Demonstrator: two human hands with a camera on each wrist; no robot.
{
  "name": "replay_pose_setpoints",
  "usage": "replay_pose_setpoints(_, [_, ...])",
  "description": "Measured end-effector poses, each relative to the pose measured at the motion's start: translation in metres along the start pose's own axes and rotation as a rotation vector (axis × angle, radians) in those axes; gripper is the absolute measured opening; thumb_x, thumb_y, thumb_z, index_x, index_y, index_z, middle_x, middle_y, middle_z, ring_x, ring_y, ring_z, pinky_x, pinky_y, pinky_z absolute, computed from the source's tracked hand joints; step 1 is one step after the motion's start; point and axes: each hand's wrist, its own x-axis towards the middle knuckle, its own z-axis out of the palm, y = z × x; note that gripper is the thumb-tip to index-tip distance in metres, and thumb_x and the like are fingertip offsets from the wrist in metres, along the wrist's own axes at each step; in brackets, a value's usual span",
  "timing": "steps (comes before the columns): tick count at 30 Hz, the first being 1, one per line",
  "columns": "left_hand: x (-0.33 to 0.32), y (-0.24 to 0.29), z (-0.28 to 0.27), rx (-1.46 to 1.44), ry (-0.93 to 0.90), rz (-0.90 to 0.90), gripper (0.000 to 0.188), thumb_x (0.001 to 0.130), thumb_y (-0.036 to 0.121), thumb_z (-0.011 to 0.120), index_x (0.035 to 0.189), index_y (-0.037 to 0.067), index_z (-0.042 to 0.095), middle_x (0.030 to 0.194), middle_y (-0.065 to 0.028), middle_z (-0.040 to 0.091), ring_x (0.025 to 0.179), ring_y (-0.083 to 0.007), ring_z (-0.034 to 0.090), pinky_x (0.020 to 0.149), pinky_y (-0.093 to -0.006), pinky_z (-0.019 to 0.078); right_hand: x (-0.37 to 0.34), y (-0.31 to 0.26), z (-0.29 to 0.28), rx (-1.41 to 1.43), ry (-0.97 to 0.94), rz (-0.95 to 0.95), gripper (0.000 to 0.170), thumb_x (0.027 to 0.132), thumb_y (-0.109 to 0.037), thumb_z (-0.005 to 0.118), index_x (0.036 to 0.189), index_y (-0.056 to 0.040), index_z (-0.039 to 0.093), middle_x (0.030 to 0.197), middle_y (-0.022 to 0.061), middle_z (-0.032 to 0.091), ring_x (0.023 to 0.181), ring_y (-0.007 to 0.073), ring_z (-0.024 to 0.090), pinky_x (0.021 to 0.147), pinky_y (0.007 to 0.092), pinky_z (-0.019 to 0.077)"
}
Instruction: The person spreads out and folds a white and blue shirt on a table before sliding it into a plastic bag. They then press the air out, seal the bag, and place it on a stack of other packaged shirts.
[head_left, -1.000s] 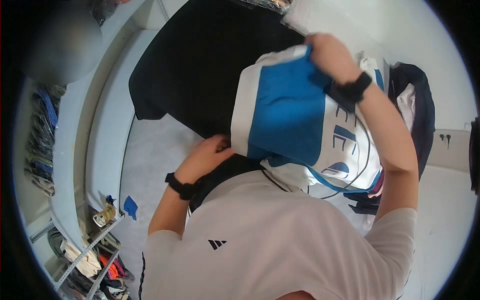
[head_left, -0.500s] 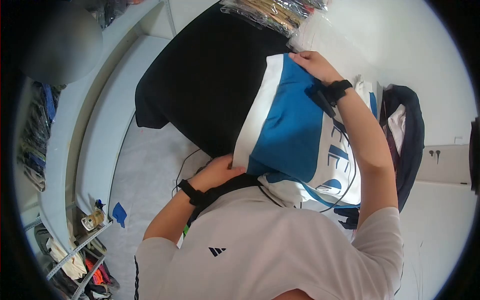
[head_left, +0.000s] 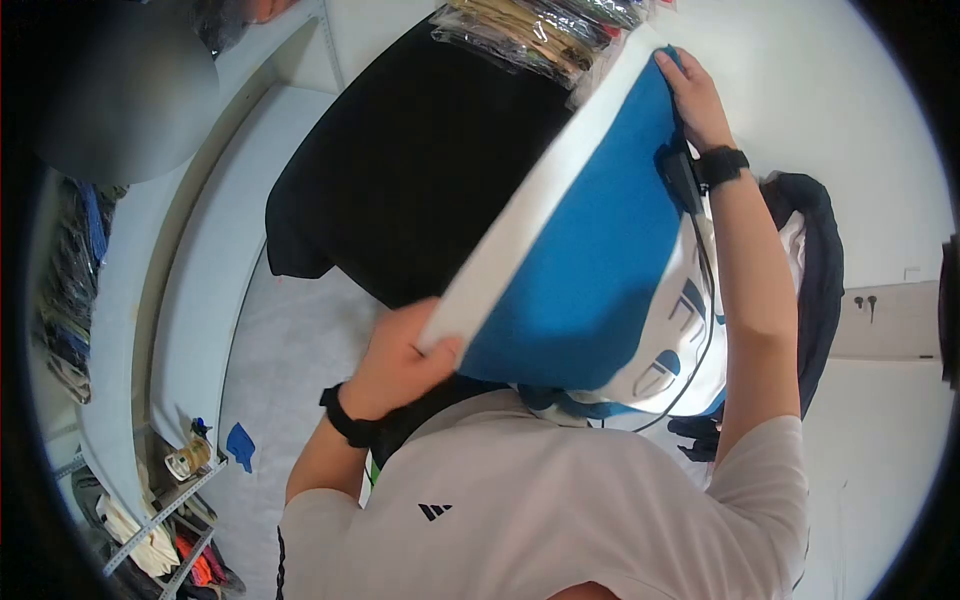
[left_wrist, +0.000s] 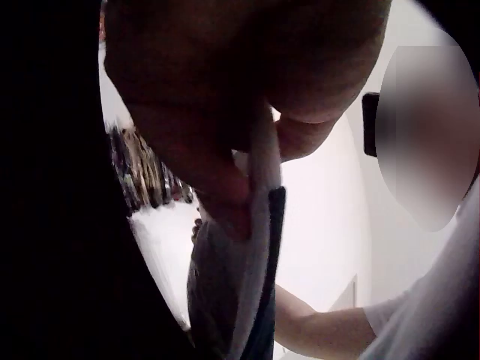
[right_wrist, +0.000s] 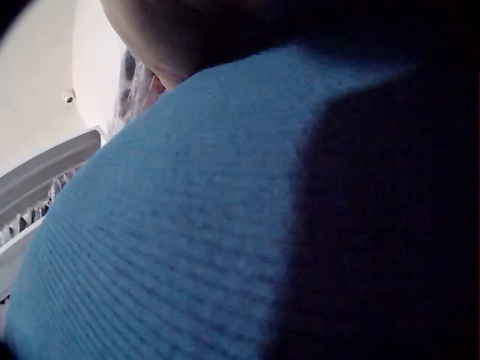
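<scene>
A blue and white garment (head_left: 590,250) with dark lettering is stretched between both hands, its white band running diagonally. My left hand (head_left: 405,358) pinches the band's lower end; in the left wrist view the left hand (left_wrist: 240,90) has the white edge (left_wrist: 264,157) between thumb and fingers. At the upper end, my right hand (head_left: 697,98) grips the blue and white corner. Ribbed blue fabric (right_wrist: 172,217) fills much of the right wrist view, below part of the right hand (right_wrist: 169,34). A black cloth (head_left: 420,150) lies beside the garment.
Plastic-wrapped packets (head_left: 540,40) lie at the top. Curved white shelving (head_left: 215,240) stands at the left, with a rack of folded clothes (head_left: 140,530) below. A dark garment (head_left: 822,270) hangs at the right. A cable (head_left: 708,300) runs down from the right wrist.
My right hand has moved up and right, and my left hand slightly left. The white band is now pulled longer and straighter, with the blue fabric spread flatter.
</scene>
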Motion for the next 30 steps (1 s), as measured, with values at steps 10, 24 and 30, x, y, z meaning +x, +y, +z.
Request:
replay_pose_setpoints(10, [0.009, -0.04, -0.013, -0.212, 0.151, -0.479, 0.025, 0.089, 0.019, 0.058, 0.083, -0.005, 0.057, 0.072, -0.0084, 0.063, 0.063, -0.013, 0.062, 0.059, -0.0256, 0.047, 0.011, 0.018, 0.066, -0.503, -0.07, -0.296, 0.032, 0.09, -0.032, 0.056, 0.105, -0.0053, 0.064, 0.098, 0.0165, 0.066, 0.089, 0.0299, 0.062, 0.081, 0.0329, 0.0471])
replay_pose_setpoints(24, [0.033, 0.042, -0.066, 0.345, 0.134, -0.14, 0.015, 0.085, 0.008, 0.06, 0.097, 0.0, 0.059, 0.081, -0.0088, 0.064, 0.068, -0.0153, 0.058, 0.058, -0.0257, 0.0445, -0.038, -0.053, -0.046, -0.533, -0.172, -0.324, 0.026, 0.092, -0.021, 0.053, 0.102, -0.0003, 0.063, 0.091, 0.0101, 0.066, 0.085, 0.0166, 0.062, 0.078, 0.0281, 0.049])
replay_pose_setpoints(30, [0.102, 0.122, -0.061, 0.54, -0.139, 0.21, 0.016, 0.084, 0.009, 0.059, 0.098, 0.001, 0.058, 0.076, -0.0098, 0.06, 0.067, -0.0192, 0.057, 0.06, -0.0274, 0.0429, -0.14, -0.073, -0.146, -0.509, -0.121, 0.094, 0.021, 0.092, -0.017, 0.051, 0.099, 0.0005, 0.062, 0.098, 0.0073, 0.063, 0.086, 0.0133, 0.058, 0.078, 0.0259, 0.0488])
